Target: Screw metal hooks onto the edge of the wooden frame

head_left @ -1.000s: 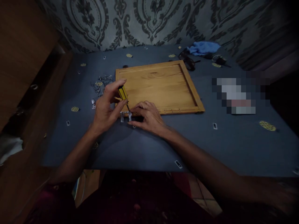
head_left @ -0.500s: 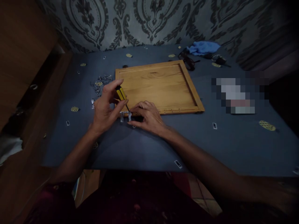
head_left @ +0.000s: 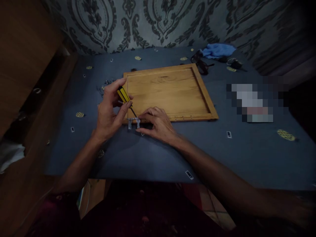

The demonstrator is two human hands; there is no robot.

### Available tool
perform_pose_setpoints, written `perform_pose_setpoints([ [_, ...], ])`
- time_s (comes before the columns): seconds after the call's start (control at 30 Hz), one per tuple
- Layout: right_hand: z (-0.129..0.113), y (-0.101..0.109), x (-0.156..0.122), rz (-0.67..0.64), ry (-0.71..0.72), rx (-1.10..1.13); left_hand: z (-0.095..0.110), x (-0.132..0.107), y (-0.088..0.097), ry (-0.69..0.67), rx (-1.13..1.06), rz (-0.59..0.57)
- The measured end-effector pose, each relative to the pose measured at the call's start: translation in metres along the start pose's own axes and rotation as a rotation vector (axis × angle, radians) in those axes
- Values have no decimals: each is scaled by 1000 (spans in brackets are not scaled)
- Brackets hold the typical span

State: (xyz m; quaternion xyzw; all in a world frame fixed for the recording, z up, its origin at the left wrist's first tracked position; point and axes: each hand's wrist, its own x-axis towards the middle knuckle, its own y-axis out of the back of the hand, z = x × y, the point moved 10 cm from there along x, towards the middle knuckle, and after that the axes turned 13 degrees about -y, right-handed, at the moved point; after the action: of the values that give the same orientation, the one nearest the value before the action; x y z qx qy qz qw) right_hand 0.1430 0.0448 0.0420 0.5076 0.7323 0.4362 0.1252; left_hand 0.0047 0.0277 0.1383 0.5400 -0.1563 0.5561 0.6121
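Observation:
My left hand (head_left: 108, 110) grips a screwdriver (head_left: 124, 97) with a yellow and black handle, its thin shaft slanting down to a small metal bracket (head_left: 133, 122) at the near left corner of a wooden panel (head_left: 168, 92). My right hand (head_left: 158, 123) lies on the blue tablecloth (head_left: 153, 154) just right of the bracket, fingers curled and pressed against the bracket and the panel's near edge. The screwdriver tip meets the top of the bracket.
Loose metal hardware (head_left: 105, 86) lies left of the panel. A blue cloth (head_left: 217, 50), dark glasses (head_left: 201, 64) and a small round item (head_left: 233, 62) sit at the far right. A blurred patch (head_left: 256, 102) lies to the right. A wooden cabinet (head_left: 27, 65) stands at left; patterned wall behind.
The screwdriver handle has tipped further left and up in my left hand, with the fingers shifting round it. My right hand has stayed by the bracket.

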Motion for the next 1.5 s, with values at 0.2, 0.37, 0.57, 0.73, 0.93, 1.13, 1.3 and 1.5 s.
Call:
perform_pose_setpoints([
  [0.2,0,0,0,-19,-7,22,0,-2,-5,19,9,-20],
  [0.37,-1,1,0,0,-3,10,-1,-5,-8,-28,16,-29],
  [0.57,-2,1,1,-2,-7,2,-1,-4,-10,-38,31,-43],
  [0.73,-1,1,0,-9,-16,0,1,-3,-10,-44,34,-36],
  [0.93,-2,1,0,-22,-8,14,1,-3,-7,-45,37,-4],
  [1.13,0,0,0,-34,-17,19,-4,-7,-5,-38,44,0],
  [1.3,-2,1,0,-39,-12,21,-1,-7,-5,-20,62,-12],
  [1.5,0,0,0,-41,-32,13,1,-6,-5,-13,82,0],
])
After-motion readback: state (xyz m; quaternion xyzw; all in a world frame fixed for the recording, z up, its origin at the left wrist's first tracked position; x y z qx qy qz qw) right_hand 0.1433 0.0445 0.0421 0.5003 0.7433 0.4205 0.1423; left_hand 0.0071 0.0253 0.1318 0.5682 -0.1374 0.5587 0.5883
